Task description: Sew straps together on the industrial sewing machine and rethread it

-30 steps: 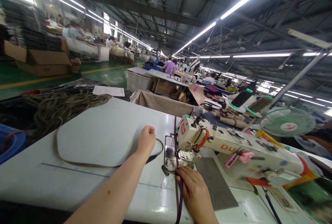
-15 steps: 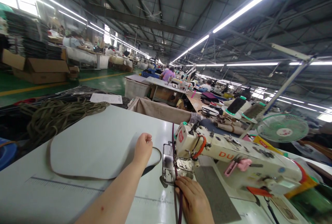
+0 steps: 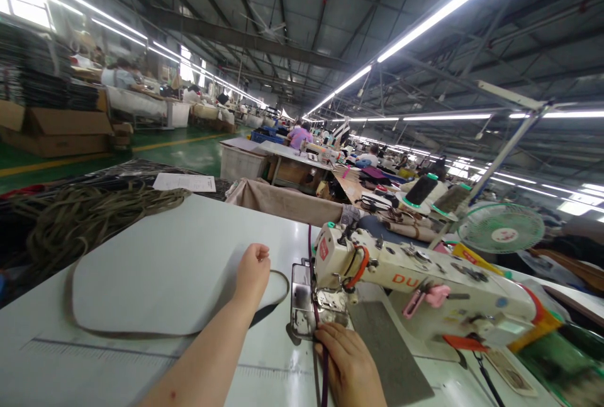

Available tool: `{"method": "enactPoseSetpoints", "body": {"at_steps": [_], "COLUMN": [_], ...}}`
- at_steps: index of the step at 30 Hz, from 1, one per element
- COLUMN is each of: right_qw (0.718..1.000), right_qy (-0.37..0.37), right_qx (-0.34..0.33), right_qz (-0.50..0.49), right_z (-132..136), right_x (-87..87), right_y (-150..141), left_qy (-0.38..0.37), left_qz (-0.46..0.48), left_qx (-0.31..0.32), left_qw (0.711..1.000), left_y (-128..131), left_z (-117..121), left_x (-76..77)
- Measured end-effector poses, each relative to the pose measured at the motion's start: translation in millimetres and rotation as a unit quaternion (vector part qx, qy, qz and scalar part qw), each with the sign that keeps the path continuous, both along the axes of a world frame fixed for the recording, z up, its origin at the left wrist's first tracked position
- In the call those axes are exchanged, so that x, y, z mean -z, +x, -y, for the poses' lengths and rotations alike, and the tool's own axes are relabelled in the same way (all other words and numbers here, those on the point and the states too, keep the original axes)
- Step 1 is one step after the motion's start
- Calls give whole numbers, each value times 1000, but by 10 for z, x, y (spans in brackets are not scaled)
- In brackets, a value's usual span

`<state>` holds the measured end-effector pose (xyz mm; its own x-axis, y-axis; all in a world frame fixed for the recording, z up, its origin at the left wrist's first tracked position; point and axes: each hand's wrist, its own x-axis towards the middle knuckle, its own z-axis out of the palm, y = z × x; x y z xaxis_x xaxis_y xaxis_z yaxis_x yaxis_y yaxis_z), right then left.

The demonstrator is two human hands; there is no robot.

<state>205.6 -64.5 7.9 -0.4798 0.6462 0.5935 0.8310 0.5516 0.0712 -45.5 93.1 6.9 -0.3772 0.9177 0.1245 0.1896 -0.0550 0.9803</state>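
Note:
A narrow dark purple strap (image 3: 325,369) runs lengthwise past the needle area of a white sewing machine (image 3: 377,268), over its metal plate (image 3: 301,297). Just in front of the plate, my right hand (image 3: 352,360) is closed on this strap, fingertips beside the presser foot. My left hand (image 3: 253,268) is raised over the white table left of the machine, its fingers curled together; what they hold, if anything, is hidden. An olive strap (image 3: 141,333) curves across the table and passes under my left forearm. A strap loop (image 3: 287,284) shows right of my left wrist.
A heap of olive straps (image 3: 104,212) lies at the table's left, near a paper sheet (image 3: 184,182). Ruler marks (image 3: 104,350) cross the tabletop. Behind the machine stand thread cones (image 3: 421,190) and a fan (image 3: 503,231). Other people sit at work farther off.
The whole view has shifted slightly, so the table and machine appear farther left. Both hands keep nearly the same places and poses relative to the machine.

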Motion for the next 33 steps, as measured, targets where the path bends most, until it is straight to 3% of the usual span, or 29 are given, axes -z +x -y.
{"method": "enactPoseSetpoints", "body": {"at_steps": [15, 33], "right_qw": [1000, 999], "right_qy": [15, 32], "right_qx": [-10, -22], "right_qz": [-1, 24], "right_z": [-14, -93], "right_x": [14, 81], "right_y": [17, 86], "left_qy": [-13, 10], "left_qz": [14, 13], "left_qx": [2, -3], "left_qw": [1000, 1000], "left_y": [-18, -12], "left_z": [34, 21], "left_x": [-91, -47]}}
